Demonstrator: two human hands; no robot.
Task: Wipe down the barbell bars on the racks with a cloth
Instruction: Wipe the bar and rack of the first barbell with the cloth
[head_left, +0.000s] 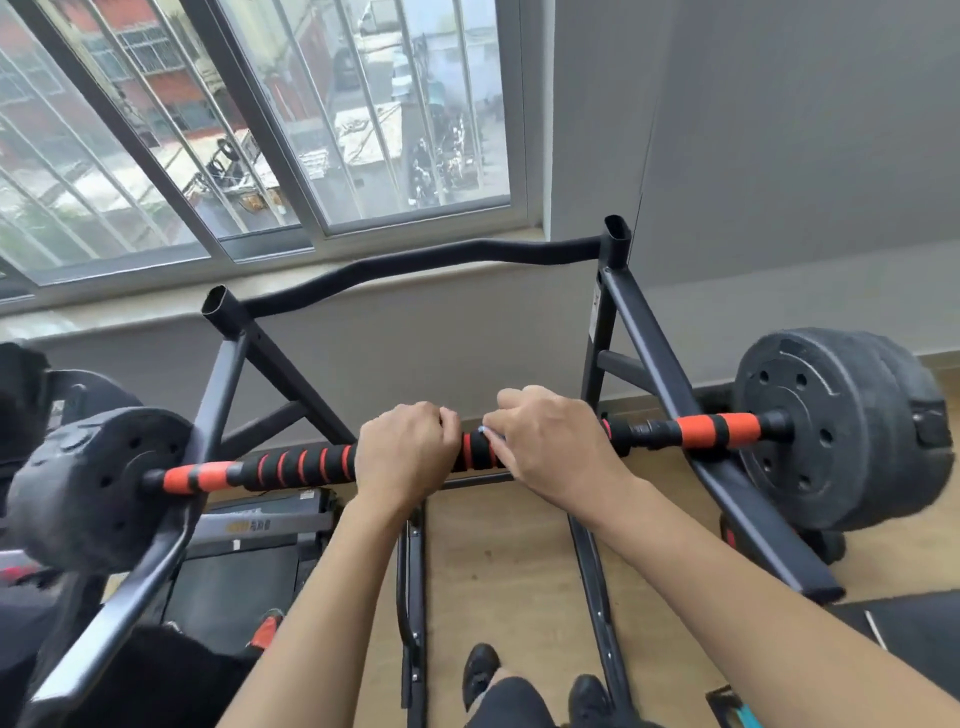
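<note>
A barbell bar (301, 465) with black and orange foam grips lies across a black steel rack (654, 358). My left hand (405, 452) grips the bar at its middle, fingers curled over the top. Right beside it, my right hand (550, 441) curls over the bar and pinches a pale cloth (488, 431). Only a small scrap of the cloth shows at the thumb; the hand hides the rest. A short stretch of striped grip shows between the two hands.
Black weight plates sit on the left end (88, 488) and the right end (831, 426) of the bar. A curved rack crossbar (426, 260) runs below the window (260, 130). A treadmill (244, 561) stands lower left. My shoes (480, 670) are on the wooden floor.
</note>
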